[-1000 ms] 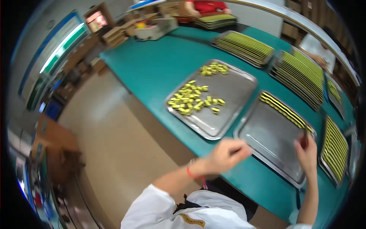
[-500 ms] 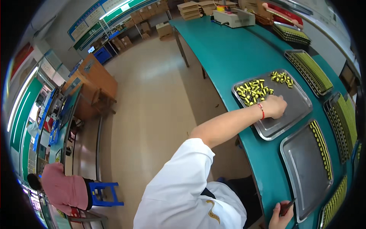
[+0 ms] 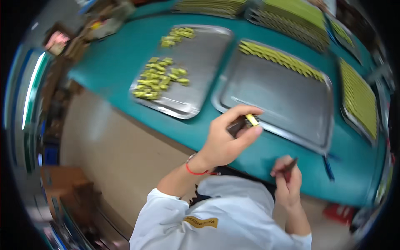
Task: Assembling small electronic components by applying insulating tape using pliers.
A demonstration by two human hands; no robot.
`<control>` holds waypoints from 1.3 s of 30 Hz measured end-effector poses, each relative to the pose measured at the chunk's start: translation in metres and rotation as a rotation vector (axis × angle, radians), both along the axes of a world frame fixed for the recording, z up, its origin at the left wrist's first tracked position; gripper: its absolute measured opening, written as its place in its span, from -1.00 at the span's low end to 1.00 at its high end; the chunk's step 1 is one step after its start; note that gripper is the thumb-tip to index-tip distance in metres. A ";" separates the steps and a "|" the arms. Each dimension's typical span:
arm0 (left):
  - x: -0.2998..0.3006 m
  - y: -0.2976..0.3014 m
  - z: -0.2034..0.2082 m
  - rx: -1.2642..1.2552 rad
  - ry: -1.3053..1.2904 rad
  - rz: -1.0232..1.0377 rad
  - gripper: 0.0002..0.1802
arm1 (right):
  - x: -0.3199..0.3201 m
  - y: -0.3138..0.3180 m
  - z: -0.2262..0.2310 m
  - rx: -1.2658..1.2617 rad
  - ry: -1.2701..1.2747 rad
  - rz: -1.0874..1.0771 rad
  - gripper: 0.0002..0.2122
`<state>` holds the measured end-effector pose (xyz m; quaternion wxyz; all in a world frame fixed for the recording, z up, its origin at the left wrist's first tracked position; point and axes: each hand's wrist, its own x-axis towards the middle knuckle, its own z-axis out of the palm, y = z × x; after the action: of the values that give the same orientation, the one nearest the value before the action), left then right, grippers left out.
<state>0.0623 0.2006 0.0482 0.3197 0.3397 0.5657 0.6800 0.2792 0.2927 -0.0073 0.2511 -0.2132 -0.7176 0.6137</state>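
My left hand (image 3: 228,135), with a red string bracelet at its wrist, pinches a small yellow-and-black block (image 3: 252,120) between thumb and forefinger. Something dark shows inside its palm, too blurred to name. It hovers over the near edge of a metal tray (image 3: 271,102) that bears one row of similar blocks (image 3: 283,61) along its far side. My right hand (image 3: 287,179) is closed around a slim dark tool (image 3: 290,166) with a pointed end, just off that tray's near side; its exact kind is unclear. Loose blocks (image 3: 152,81) lie in two clusters on another metal tray (image 3: 202,66) to the left.
The trays stand on a green-topped table (image 3: 112,79). Behind and to the right are trays packed with yellow rows (image 3: 287,21) (image 3: 359,100). A blue pen-like object (image 3: 328,168) lies by the middle tray's near right corner. Part of another person (image 3: 327,6) shows at the far edge.
My left hand has left the tray of loose blocks and come back toward me with a block in its fingers. The view has swung right, bringing my right hand and its tool fully into sight.
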 end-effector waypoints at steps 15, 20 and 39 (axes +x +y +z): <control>0.060 0.014 -0.061 0.101 0.315 0.024 -0.62 | 0.010 -0.001 0.043 -1.134 0.016 0.470 -0.60; 0.067 0.015 -0.065 0.167 0.345 0.029 -0.61 | 0.010 -0.005 0.036 -1.226 -0.040 0.471 -0.60; 0.066 0.016 -0.051 0.153 0.665 0.007 -0.60 | 0.019 0.001 0.023 -1.110 -0.043 0.406 -0.72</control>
<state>0.1280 0.2162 -0.0029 0.0891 0.5639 0.5874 0.5736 0.2981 0.2938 0.0159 -0.0351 -0.1834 -0.3207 0.9286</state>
